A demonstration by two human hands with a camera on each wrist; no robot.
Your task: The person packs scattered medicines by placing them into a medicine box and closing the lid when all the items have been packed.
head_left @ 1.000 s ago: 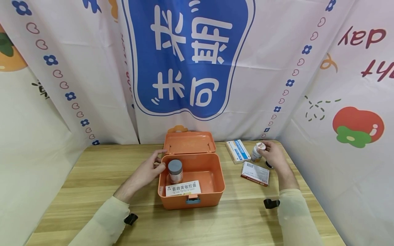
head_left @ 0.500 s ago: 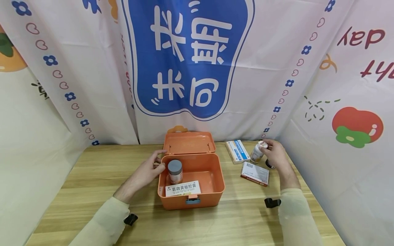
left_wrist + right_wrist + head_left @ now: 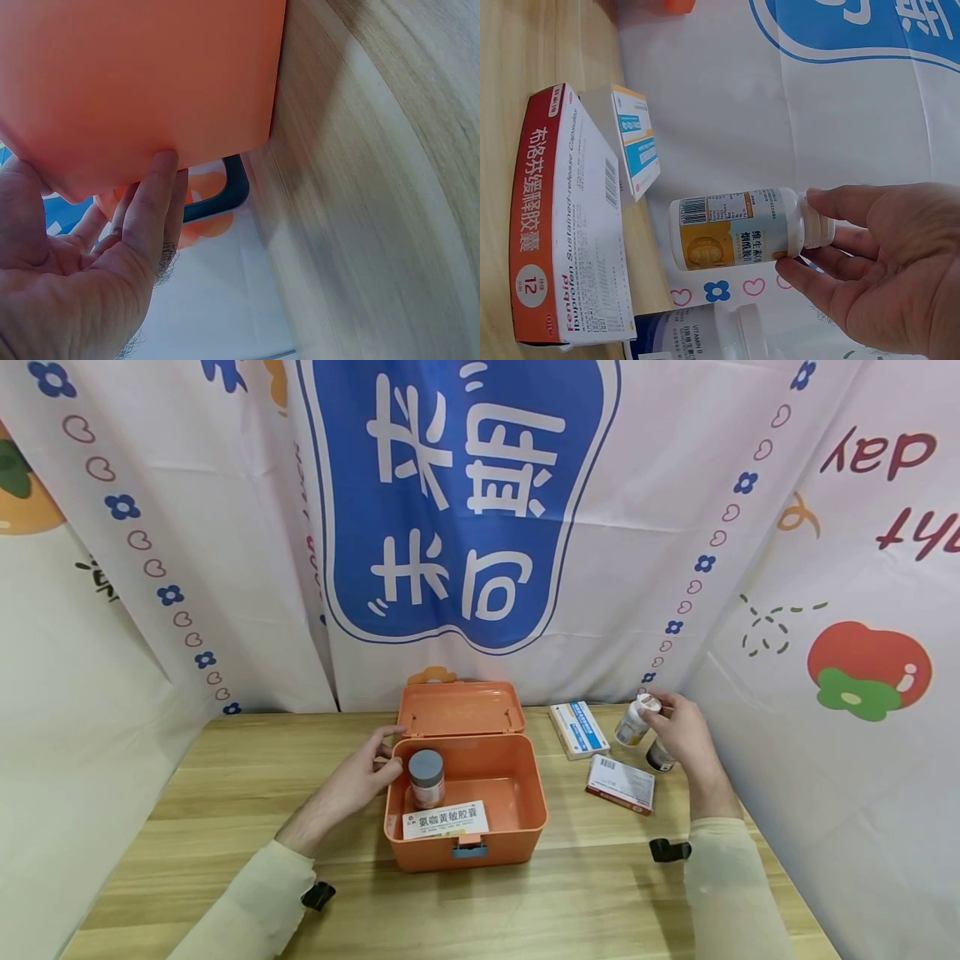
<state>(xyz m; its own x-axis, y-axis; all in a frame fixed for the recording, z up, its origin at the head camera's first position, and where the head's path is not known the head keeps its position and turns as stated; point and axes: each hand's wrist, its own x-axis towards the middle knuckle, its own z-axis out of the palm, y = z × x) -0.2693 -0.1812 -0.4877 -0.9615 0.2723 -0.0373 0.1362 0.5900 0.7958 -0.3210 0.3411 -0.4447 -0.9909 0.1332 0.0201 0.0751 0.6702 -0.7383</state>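
My right hand [image 3: 682, 731] pinches a white pill bottle [image 3: 632, 727] by its cap between thumb and fingers. In the right wrist view the bottle's yellow and pale-blue label faces the camera. A second pill bottle [image 3: 697, 334], with a dark-blue and white label, stands just below that hand. My left hand [image 3: 367, 777] holds the back left corner of the orange storage box [image 3: 517, 852], thumb at the rim, fingers around the outside. Inside the box are a grey-lidded jar [image 3: 427, 772] and a white medicine box [image 3: 446, 819]. The orange lid [image 3: 462, 706] is swung back.
To the right of the orange box lie a blue and white medicine box [image 3: 579, 729] and a red and white ibuprofen box [image 3: 621, 784]. A printed curtain [image 3: 637, 568] hangs along the table's back edge, and fabric walls rise on both sides.
My right hand has moved a little to the right and back with the white pill bottle, uncovering more of the dark-labelled bottle. My left hand has stayed on the orange box.
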